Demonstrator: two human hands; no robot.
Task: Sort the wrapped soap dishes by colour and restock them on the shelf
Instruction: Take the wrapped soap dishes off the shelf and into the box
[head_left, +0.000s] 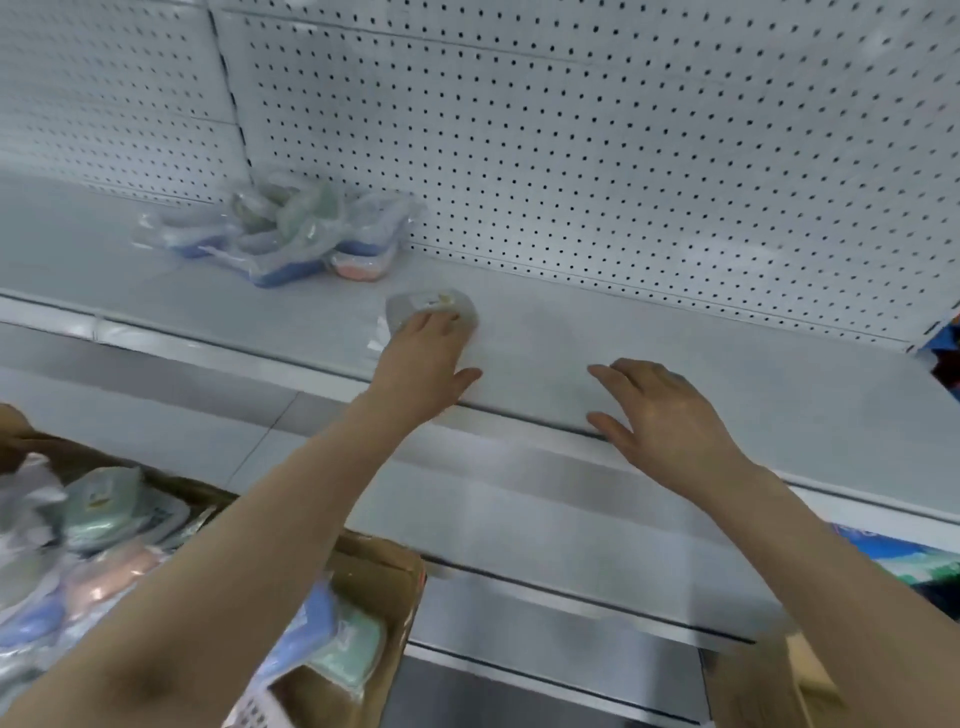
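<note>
A grey wrapped soap dish (427, 306) lies on the white shelf (675, 358), near its front. My left hand (423, 364) rests on it with straight fingers laid over its top. My right hand (660, 415) hovers open over the shelf's front edge, holding nothing. At the back left of the shelf lies a loose pile of wrapped soap dishes (291, 234), blue, green and one orange-pink (358, 267). More wrapped dishes, green (101, 504), pink (111, 571) and blue (317, 618), fill a cardboard box (384, 566) at the lower left.
A white pegboard back wall (597, 156) rises behind the shelf. A lower shelf (519, 525) runs under my arms. Blue packaged goods (945, 358) sit at the right edge, and more at lower right (914, 561). A white basket corner (254, 712) shows at the bottom.
</note>
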